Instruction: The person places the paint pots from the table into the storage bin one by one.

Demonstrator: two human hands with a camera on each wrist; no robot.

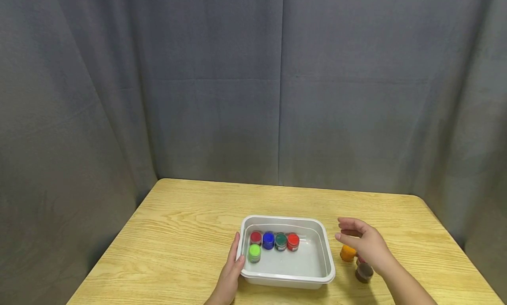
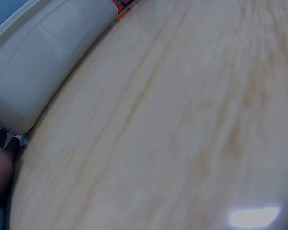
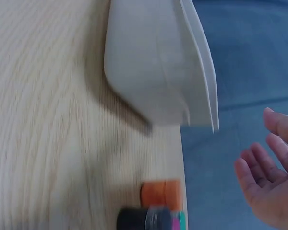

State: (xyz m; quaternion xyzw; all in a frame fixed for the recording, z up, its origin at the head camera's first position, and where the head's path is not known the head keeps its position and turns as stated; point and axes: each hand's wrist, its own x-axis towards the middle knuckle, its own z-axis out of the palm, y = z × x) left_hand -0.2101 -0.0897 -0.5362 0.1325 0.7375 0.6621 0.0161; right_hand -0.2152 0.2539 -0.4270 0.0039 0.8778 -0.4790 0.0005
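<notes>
A white plastic tray (image 1: pixel 287 276) stands at the front of the table. My left hand (image 1: pixel 229 273) holds its left side, thumb at the rim and fingers along the outer wall. Inside, a dark red paint jar (image 1: pixel 255 238), a blue one (image 1: pixel 268 240), a dark green one (image 1: pixel 281 241) and a red one (image 1: pixel 293 241) form a row along the back. A light green paint jar (image 1: pixel 255 253) sits before the dark red one. My right hand (image 1: pixel 366 243), fingers apart and holding nothing, hovers right of the tray, near an orange paint jar (image 1: pixel 348 253).
Close to the orange jar, a dark brown jar (image 1: pixel 364 272) stands on the wooden table (image 1: pixel 190 234). A pinkish jar (image 1: pixel 361 259) is partly hidden by the right hand. Grey curtains (image 1: pixel 222 120) hang behind the table and at both sides.
</notes>
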